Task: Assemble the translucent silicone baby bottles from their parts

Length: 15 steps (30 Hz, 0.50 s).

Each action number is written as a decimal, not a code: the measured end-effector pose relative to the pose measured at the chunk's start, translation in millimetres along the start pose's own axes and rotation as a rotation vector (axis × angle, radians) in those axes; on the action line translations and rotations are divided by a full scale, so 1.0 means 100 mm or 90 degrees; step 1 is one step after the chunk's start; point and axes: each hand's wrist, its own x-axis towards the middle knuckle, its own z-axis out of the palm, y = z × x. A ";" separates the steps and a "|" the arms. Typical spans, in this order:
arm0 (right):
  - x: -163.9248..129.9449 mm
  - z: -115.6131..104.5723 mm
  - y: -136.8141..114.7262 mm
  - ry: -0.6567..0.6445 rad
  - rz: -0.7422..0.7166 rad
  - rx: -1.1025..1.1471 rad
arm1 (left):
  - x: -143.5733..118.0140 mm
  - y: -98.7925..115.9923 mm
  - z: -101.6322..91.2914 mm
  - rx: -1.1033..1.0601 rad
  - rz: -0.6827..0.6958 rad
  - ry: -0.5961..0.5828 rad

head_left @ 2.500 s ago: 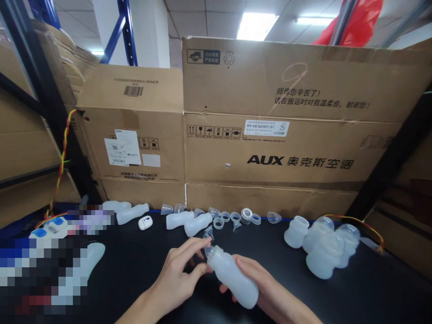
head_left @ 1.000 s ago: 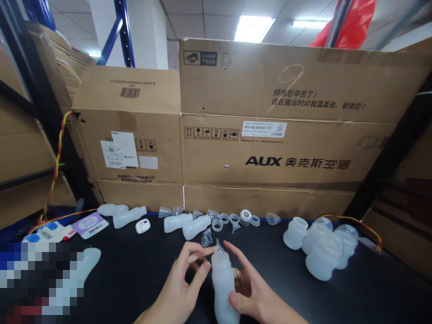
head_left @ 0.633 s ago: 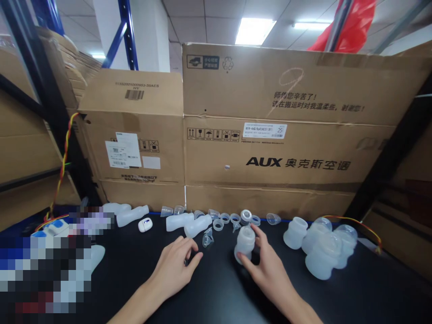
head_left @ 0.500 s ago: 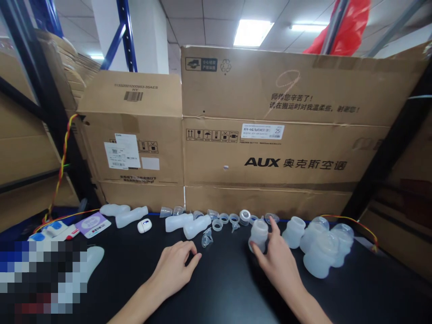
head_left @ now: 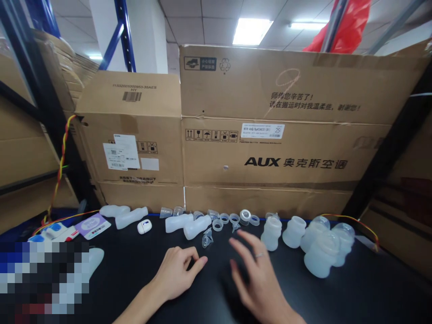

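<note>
Right now both hands are empty above the black table (head_left: 216,288). The right hand (head_left: 259,279), low and just right of centre, hangs with its fingers spread and grips nothing; the nearest thing to it is a cloudy soft bottle (head_left: 271,232) standing upright just above and to the right of its fingertips, apart from them. That bottle stands at the left end of a cluster of similar bottles (head_left: 320,247) at the right of the frame, so, judging by how things lie, several pieces already stand together there. The left hand (head_left: 177,272), low and left of centre, rests on the table with its fingers loosely curled and holds nothing that shows; a small clear funnel-shaped piece (head_left: 207,238) lies just above it. What looks left to handle sits in the middle band of the frame: two bottles lying on their sides (head_left: 187,223), a row of clear rings and caps (head_left: 236,219) along the foot of the cardboard boxes (head_left: 270,148), and two more lying bottles (head_left: 123,213) farther left beside a small white capsule-shaped thing (head_left: 144,226). The lower left corner is blurred out.
</note>
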 end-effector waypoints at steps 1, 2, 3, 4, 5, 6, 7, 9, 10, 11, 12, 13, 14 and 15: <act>-0.01 0.04 -0.09 -0.042 -0.059 0.040 | -0.02 0.02 0.02 0.007 0.003 -0.002; -0.02 0.08 -0.16 -0.070 -0.112 0.077 | -0.04 0.03 0.04 0.020 0.011 -0.004; -0.03 0.13 -0.22 -0.087 -0.152 0.110 | -0.05 0.05 0.06 0.035 0.024 -0.005; -0.04 0.17 -0.26 -0.095 -0.177 0.138 | -0.07 0.07 0.08 0.050 0.041 -0.005; -0.05 0.20 -0.28 -0.100 -0.185 0.160 | -0.08 0.08 0.09 0.059 0.059 -0.005; -0.05 0.22 -0.28 -0.106 -0.180 0.176 | -0.09 0.10 0.10 0.057 0.075 -0.005; -0.06 0.23 -0.27 -0.114 -0.165 0.186 | -0.09 0.10 0.11 0.041 0.084 -0.008; -0.07 0.22 -0.23 -0.136 -0.123 0.197 | -0.08 0.11 0.10 -0.027 0.083 -0.011; -0.08 0.21 -0.21 -0.148 -0.102 0.199 | -0.07 0.11 0.09 -0.065 0.075 -0.006; -0.09 0.20 -0.19 -0.159 -0.085 0.200 | -0.06 0.10 0.08 -0.101 0.065 0.005; -0.10 0.21 -0.17 -0.165 -0.078 0.196 | -0.06 0.10 0.08 -0.136 0.057 0.021; -0.11 0.23 -0.15 -0.167 -0.083 0.187 | -0.05 0.09 0.09 -0.172 0.051 0.038; -0.12 0.26 -0.14 -0.164 -0.102 0.172 | -0.04 0.09 0.10 -0.213 0.045 0.054; -0.12 0.31 -0.13 -0.159 -0.135 0.153 | -0.04 0.10 0.12 -0.260 0.035 0.067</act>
